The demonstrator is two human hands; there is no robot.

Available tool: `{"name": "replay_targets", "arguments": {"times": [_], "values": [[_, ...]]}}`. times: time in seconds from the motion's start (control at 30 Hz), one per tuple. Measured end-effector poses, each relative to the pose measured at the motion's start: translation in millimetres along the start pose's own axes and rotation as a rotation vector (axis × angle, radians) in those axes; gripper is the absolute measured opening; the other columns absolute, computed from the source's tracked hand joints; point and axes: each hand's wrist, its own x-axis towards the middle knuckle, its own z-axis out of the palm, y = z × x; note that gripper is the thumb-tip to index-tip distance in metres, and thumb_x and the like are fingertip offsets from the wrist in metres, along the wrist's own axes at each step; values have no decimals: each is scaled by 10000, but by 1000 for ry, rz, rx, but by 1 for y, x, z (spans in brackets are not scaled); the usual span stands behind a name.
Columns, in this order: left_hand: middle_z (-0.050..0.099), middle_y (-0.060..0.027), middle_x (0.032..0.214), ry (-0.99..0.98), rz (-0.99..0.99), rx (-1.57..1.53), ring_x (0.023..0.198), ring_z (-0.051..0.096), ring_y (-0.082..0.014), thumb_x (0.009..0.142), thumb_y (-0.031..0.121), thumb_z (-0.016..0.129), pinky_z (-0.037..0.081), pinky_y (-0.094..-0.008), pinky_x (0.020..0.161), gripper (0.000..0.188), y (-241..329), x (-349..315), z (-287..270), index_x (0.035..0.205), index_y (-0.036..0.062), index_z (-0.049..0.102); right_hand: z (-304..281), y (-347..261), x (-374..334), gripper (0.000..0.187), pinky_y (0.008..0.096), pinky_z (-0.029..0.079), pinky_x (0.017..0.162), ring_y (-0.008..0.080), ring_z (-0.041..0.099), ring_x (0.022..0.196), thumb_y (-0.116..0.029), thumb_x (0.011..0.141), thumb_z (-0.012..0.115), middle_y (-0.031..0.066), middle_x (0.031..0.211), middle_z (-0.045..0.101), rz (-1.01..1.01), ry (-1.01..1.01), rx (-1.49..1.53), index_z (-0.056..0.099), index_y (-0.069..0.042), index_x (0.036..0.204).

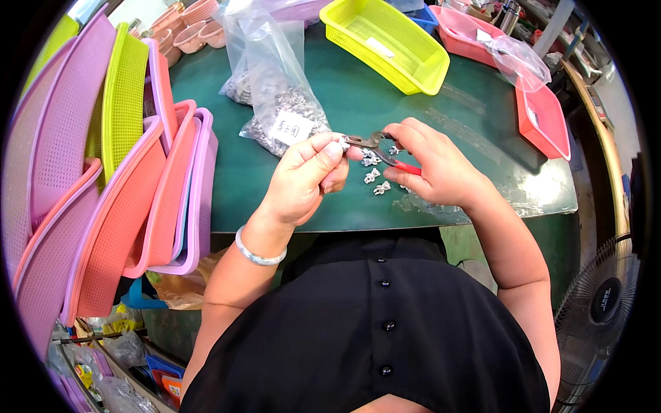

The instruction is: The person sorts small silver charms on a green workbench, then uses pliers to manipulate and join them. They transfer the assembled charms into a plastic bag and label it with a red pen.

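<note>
My left hand [308, 167] pinches a small silvery metal piece [343, 142] between thumb and forefinger. Red-handled pliers [377, 142] are gripped in my right hand [435, 160], and their jaws meet the piece at my left fingertips. Whether the jaws bite on it is too small to tell. Several small silver figure-shaped charms [372, 175] lie on the green table just below and behind the pliers. Beyond my left hand stands a clear plastic bag [279, 89] with a white label, filled with many similar small metal pieces.
Stacked purple, coral and green plastic baskets [124, 172] crowd the left side. A yellow-green basket [385, 45] stands at the back of the green table [275, 210]. Pink trays [542, 120] are at the right, pink bowls [189, 36] at the far left. A fan [606, 300] stands lower right.
</note>
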Motion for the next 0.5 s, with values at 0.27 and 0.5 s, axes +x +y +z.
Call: {"name": "replay_targets", "arguments": {"times": [0.27, 0.5], "values": [[383, 24, 548, -77, -59, 30, 492, 285, -57, 954, 224, 455, 240, -213, 479, 269, 1, -2, 2, 936, -17, 574, -1, 2, -10, 430, 383, 443, 672, 347, 527, 776, -146, 699, 696, 153, 899, 519, -51, 22, -18, 486, -6, 1046], [437, 45, 647, -140, -90, -3, 555, 318, -42, 938, 205, 510, 259, -190, 498, 240, 2, -2, 2, 950, -18, 597, 0, 3, -14, 395, 392, 432, 640, 354, 515, 747, -129, 702, 682, 157, 865, 514, -62, 14, -5, 484, -1, 1019]]}}
